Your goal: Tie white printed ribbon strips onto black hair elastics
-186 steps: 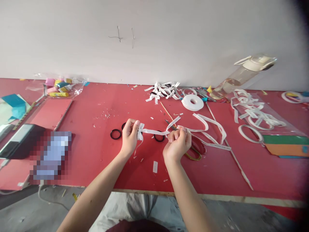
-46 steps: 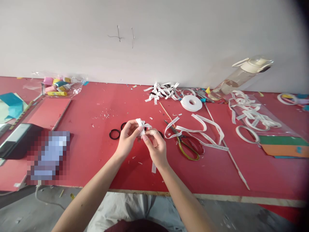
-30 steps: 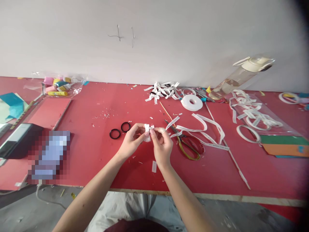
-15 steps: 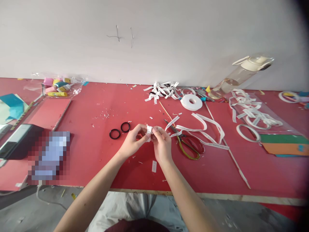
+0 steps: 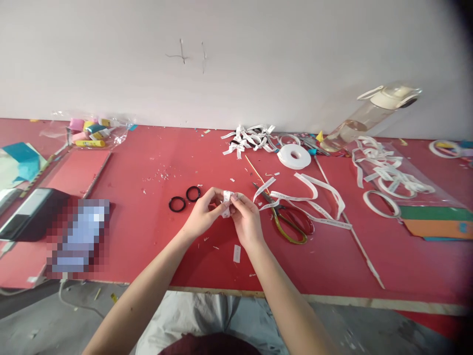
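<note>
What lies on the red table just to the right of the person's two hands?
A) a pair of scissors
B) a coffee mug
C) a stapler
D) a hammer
A: a pair of scissors with dark loop handles lies on the red table, just right of the right hand, which pinches a small piece of white ribbon together with the left hand.

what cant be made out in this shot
Head view only:
- Ribbon piece: its shape is hidden by the fingers of the left hand and right hand.
- Print on the loose ribbon: too small to read.
- Object at left: pixelated.
- Right edge: dark vignette.
</note>
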The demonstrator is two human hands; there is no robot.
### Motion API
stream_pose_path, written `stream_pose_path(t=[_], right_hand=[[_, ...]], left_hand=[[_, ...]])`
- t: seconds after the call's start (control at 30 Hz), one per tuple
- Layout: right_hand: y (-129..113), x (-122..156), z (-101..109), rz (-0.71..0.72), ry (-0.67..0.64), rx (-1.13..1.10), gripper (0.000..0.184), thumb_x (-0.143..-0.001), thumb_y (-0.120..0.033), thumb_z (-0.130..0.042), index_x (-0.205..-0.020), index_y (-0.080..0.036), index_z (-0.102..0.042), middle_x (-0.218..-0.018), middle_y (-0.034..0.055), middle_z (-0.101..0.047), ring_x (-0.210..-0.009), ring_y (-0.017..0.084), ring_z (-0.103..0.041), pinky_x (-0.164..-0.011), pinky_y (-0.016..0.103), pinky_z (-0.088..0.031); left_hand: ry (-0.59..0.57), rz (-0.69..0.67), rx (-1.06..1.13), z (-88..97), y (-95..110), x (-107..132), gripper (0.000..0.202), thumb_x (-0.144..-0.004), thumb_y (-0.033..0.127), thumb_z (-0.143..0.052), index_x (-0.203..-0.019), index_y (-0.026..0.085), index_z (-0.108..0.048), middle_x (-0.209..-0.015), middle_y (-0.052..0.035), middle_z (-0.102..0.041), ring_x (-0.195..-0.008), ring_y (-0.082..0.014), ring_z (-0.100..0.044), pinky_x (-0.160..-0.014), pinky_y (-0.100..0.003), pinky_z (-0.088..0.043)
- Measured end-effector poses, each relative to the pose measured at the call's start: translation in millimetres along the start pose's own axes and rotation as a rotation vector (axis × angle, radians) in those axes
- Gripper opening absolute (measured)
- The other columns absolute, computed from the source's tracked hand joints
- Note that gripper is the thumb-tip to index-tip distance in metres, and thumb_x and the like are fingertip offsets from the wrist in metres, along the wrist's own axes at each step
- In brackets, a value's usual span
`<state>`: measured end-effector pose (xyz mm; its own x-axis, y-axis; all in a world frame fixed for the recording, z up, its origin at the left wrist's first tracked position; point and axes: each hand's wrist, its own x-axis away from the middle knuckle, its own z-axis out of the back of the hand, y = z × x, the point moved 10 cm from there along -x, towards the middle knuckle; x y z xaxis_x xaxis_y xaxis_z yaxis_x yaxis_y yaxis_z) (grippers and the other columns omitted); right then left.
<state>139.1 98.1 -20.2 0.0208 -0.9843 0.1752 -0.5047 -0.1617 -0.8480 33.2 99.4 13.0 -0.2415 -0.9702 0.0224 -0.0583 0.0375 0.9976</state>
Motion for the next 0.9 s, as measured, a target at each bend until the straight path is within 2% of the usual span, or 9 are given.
stream_pose_path(t=[0.1,0.17,0.3,0.43,0.53,0.67,0.9], right_hand=[[-16.0,5.7,8.7,0.159,0.113,0.186,0.026,-0.083,-0.043,-0.072,-0.084,-0.019,-0.06,-0.072,-0.0021,-0.054,-0.064,0.01,-0.051,-0.06,0.023,-0.043],[-26.6,11.5,6.0,0.261,0.126,0.358,0.027,-0.087,-0.044,-0.067,-0.082,-0.019,-0.06,-0.073,-0.0014,-0.055,-0.067,0.01,-0.052,-0.063,0.023,-0.044],[-40.6,23.0,-19.4,0.468,-0.016,0.684,0.022,-0.091,-0.039,-0.063,-0.082,-0.019,-0.063,-0.078,0.0012,-0.06,-0.073,0.012,-0.054,-0.069,0.025,-0.046],[-53.5,34.1,-34.6,0.678,-0.082,0.82,0.009,-0.091,-0.03,-0.065,-0.095,-0.022,-0.067,-0.091,0.0041,-0.064,-0.085,0.016,-0.06,-0.079,0.03,-0.051],[-57.1,37.2,-38.2,0.741,-0.122,0.838,0.011,-0.093,-0.024,-0.062,-0.102,-0.023,-0.068,-0.092,0.0045,-0.064,-0.086,0.016,-0.061,-0.077,0.03,-0.053],[-55.9,35.8,-37.1,0.745,-0.151,0.856,0.012,-0.095,-0.021,-0.058,-0.101,-0.023,-0.067,-0.091,0.0049,-0.061,-0.084,0.015,-0.061,-0.066,0.026,-0.053],[-59.1,37.1,-39.1,0.848,-0.123,1.005,0.004,-0.094,-0.02,-0.061,-0.093,-0.021,-0.065,-0.082,0.003,-0.059,-0.077,0.015,-0.054,-0.073,0.029,-0.049]], left_hand=[[0.067,0.039,0.121,6.7,-4.4,-0.5,0.026,-0.085,0.039,-0.07,-0.094,0.018,-0.06,-0.079,-0.0001,-0.062,-0.067,-0.0112,-0.058,-0.058,-0.022,-0.045],[0.116,0.065,0.22,12.4,-7.9,-0.8,0.026,-0.083,0.039,-0.072,-0.094,0.017,-0.06,-0.081,-0.0004,-0.063,-0.065,-0.0102,-0.057,-0.056,-0.022,-0.046],[0.187,0.116,0.397,21.5,-15.7,-1.5,0.029,-0.079,0.037,-0.076,-0.094,0.017,-0.061,-0.081,-0.0008,-0.065,-0.06,-0.0081,-0.056,-0.055,-0.021,-0.047],[0.19,0.161,0.472,22.6,-20.9,-1.8,0.031,-0.077,0.037,-0.078,-0.093,0.016,-0.062,-0.076,-0.0002,-0.065,-0.058,-0.0077,-0.056,-0.052,-0.019,-0.046],[0.164,0.193,0.474,19.4,-22.7,-1.2,0.032,-0.076,0.037,-0.079,-0.093,0.016,-0.063,-0.077,-0.0004,-0.065,-0.059,-0.0074,-0.057,-0.052,-0.018,-0.045],[0.122,0.22,0.459,14.9,-23.9,-0.7,0.03,-0.076,0.036,-0.079,-0.092,0.015,-0.064,-0.077,-0.0002,-0.064,-0.059,-0.0071,-0.056,-0.053,-0.02,-0.047],[0.132,0.179,0.372,18.7,-24.3,-1.3,0.027,-0.079,0.035,-0.077,-0.093,0.016,-0.065,-0.078,-0.0008,-0.065,-0.06,-0.0078,-0.056,-0.056,-0.021,-0.045]])
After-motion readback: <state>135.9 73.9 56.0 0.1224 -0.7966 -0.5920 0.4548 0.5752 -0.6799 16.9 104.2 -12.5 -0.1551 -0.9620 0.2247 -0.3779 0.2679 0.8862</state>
